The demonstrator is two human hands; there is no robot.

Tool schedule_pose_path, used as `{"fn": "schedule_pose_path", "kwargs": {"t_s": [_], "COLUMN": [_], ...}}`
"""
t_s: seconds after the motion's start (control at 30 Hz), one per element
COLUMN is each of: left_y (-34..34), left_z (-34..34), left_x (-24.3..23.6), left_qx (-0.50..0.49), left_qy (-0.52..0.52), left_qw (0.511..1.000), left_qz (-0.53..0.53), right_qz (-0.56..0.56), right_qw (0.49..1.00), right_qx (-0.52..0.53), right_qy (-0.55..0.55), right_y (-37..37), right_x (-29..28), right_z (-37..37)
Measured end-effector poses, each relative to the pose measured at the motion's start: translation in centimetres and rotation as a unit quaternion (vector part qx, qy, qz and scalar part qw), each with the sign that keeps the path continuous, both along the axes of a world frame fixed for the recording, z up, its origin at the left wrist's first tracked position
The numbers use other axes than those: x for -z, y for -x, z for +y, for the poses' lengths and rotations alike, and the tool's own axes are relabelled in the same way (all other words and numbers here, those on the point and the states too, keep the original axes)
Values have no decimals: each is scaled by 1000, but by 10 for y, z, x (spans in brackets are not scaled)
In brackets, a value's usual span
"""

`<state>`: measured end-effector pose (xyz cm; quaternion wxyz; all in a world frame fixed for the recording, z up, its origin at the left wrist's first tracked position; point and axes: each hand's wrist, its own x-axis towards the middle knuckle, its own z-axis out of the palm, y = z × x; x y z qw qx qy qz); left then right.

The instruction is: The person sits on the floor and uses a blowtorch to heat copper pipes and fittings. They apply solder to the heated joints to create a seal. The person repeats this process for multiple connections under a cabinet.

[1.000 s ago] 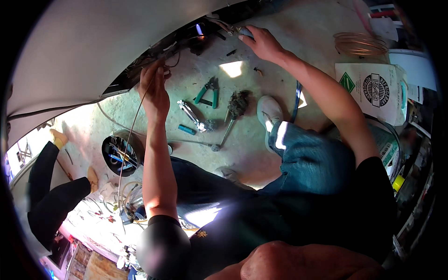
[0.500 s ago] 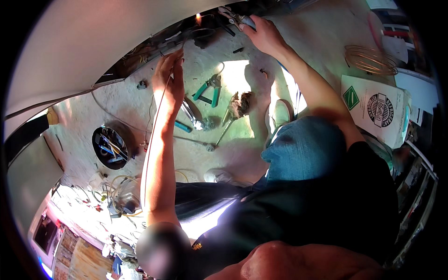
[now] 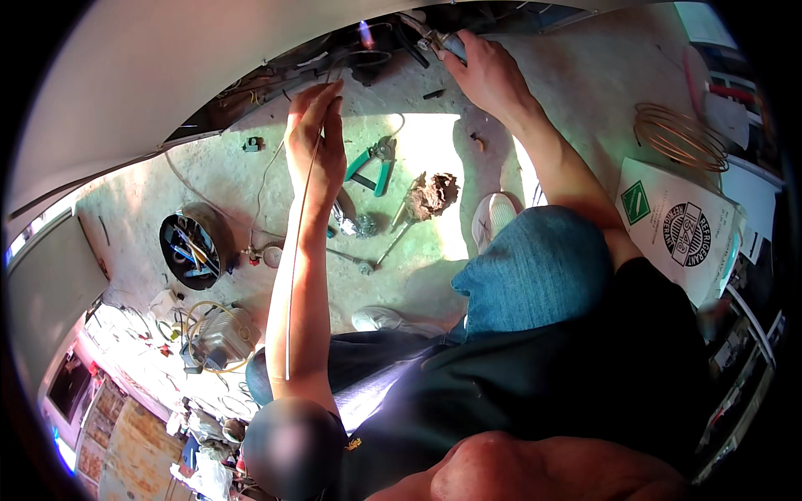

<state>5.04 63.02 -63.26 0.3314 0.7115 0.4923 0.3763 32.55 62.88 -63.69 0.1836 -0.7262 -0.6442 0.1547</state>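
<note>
My left hand (image 3: pixel 319 138) is closed in a pinch around a thin brazing rod (image 3: pixel 306 188). The rod's tail lies back along my forearm, and its front runs toward the opening under a large pale panel (image 3: pixel 150 75). My right hand (image 3: pixel 494 77) grips the grey-blue handle of a gas torch (image 3: pixel 452 47), whose metal front reaches under the panel's edge. A violet-blue flame (image 3: pixel 366 35) burns between the two hands, near a thin curved tube (image 3: pixel 372 58). Where the rod's tip ends is too dark to make out.
On the concrete floor lie green-handled pliers (image 3: pixel 372 167), a brown frayed brush (image 3: pixel 434 196) and a pressure gauge (image 3: pixel 272 255). A round black tub (image 3: pixel 219 242) of tools stands left. At right are a white box (image 3: pixel 668 225) and coiled copper tubing (image 3: pixel 668 138).
The flame has turned from small and orange to longer and violet-blue. My left hand sits slightly farther right with the rod. The whole view has shifted a little.
</note>
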Motion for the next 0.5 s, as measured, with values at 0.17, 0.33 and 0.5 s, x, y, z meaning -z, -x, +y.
{"fn": "schedule_pose_path", "kwargs": {"t_s": [0.17,0.33,0.5], "left_y": [-6,-18,-17], "left_z": [-1,1,1], "left_x": [0,-10,-5], "left_qx": [-6,-8,-20], "left_qy": [6,-6,-32], "left_qw": [1000,1000,999], "left_qz": [0,11,11], "right_qz": [-5,-26,-32], "right_qw": [1000,999,999], "right_qx": [-1,-4,-13], "right_qy": [1,24,29], "right_y": [-5,-10,-12], "right_x": [8,11,15], "right_z": [0,5,9]}}
